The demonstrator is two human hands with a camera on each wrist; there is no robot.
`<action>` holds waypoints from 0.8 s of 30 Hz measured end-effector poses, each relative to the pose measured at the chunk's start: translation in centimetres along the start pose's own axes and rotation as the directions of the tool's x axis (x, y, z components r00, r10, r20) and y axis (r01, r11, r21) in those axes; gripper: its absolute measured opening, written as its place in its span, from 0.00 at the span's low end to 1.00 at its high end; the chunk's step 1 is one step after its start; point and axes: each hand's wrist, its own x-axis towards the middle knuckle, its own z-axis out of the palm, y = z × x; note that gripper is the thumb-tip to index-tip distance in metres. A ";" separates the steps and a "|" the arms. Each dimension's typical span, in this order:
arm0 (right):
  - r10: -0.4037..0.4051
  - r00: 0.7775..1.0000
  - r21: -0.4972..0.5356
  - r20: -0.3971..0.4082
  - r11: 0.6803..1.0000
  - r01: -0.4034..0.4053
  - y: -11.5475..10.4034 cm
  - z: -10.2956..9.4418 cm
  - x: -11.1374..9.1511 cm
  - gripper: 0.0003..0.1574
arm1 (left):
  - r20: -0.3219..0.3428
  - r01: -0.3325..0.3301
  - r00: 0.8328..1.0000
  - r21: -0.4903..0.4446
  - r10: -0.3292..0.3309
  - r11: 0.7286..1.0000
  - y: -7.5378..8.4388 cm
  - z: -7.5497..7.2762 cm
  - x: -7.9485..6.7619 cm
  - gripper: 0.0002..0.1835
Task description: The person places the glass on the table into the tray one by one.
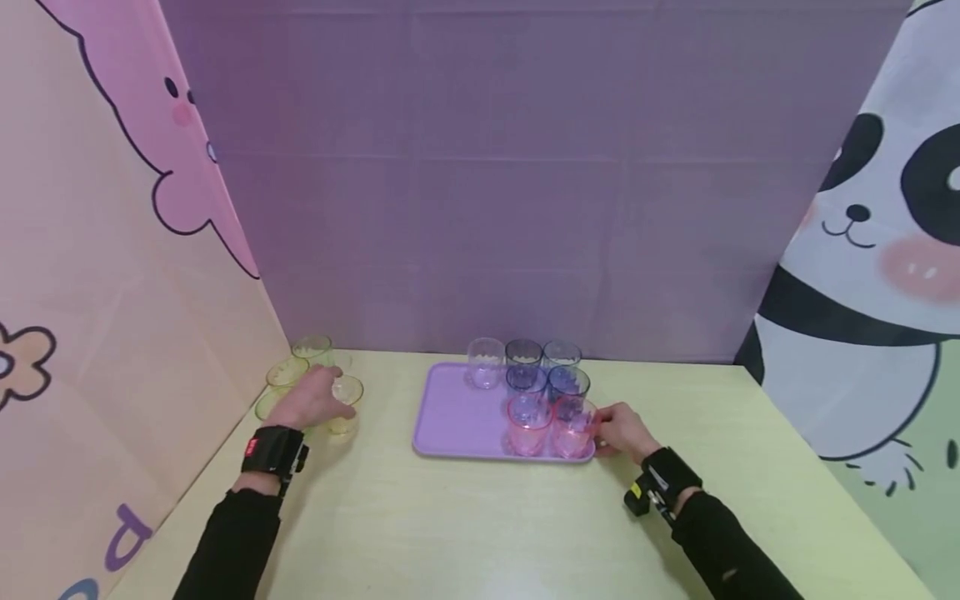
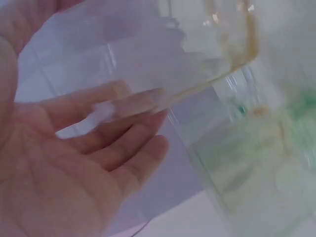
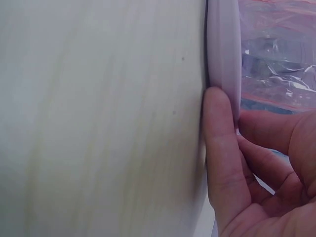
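Observation:
At the left, my left hand point(image 1: 313, 398) grips a clear glass with a yellow rim point(image 1: 347, 390). Thumb and fingers lie on either side of it; the left wrist view shows its yellow edge point(image 2: 212, 80) in front of the fingers. Other yellow-tinted glasses point(image 1: 288, 372) and a greenish one point(image 1: 312, 350) stand close by, partly hidden by this hand. My right hand point(image 1: 624, 432) pinches the near right corner of a purple tray point(image 1: 459, 421). The right wrist view shows its fingers on the tray's rim point(image 3: 223, 54), beside a pink glass point(image 1: 573, 429).
On the tray's right half stand another pink glass point(image 1: 528, 429), blue-tinted glasses point(image 1: 568, 383), a dark grey one point(image 1: 523, 353) and a clear one point(image 1: 486, 367). The pale wooden table point(image 1: 450, 533) ends at a purple back panel point(image 1: 480, 208); a printed side wall point(image 1: 150, 317) borders it on the left.

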 end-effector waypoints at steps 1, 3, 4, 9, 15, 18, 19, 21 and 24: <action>0.000 1.000 -0.002 0.000 1.000 0.000 -0.1 0.0 0.0 0.04 | -0.030 -0.018 0.999 0.000 0.018 1.000 0.2 0.1 0.1 0.42; -0.003 1.000 -0.003 0.000 1.000 0.003 -0.2 -0.1 0.0 0.04 | -0.080 -0.045 0.996 -0.009 0.044 0.999 0.6 0.3 0.5 0.42; -0.005 1.000 -0.005 0.002 1.000 0.005 -0.2 -0.1 0.0 0.04 | -0.100 -0.055 0.994 -0.020 0.052 0.998 0.8 0.4 0.6 0.42; 0.005 1.000 0.000 0.002 1.000 -0.005 0.2 -0.1 0.1 0.05 | -0.155 -0.078 0.986 -0.085 0.064 0.993 1.8 1.2 1.3 0.43; 0.005 1.000 -0.003 -0.001 1.000 -0.006 0.4 0.1 0.3 0.06 | -0.202 -0.081 0.978 -0.164 0.047 0.983 2.3 1.8 1.7 0.44; 0.008 1.000 0.007 -0.002 1.000 -0.008 0.4 0.2 0.3 0.06 | -0.210 -0.053 0.978 -0.204 0.009 0.978 2.5 1.9 1.9 0.46; 0.009 1.000 0.007 -0.004 1.000 -0.009 0.3 0.2 0.2 0.06 | -0.209 -0.035 0.978 -0.220 -0.012 0.975 2.7 1.9 1.9 0.47; 0.001 1.000 0.007 -0.005 1.000 -0.001 0.3 0.1 0.2 0.06 | -0.203 0.004 0.978 -0.249 -0.056 0.969 3.0 1.9 1.9 0.51; -0.002 1.000 0.012 -0.008 1.000 0.002 0.3 0.1 0.2 0.04 | -0.205 0.041 0.973 -0.301 -0.107 0.953 3.5 2.1 2.1 0.54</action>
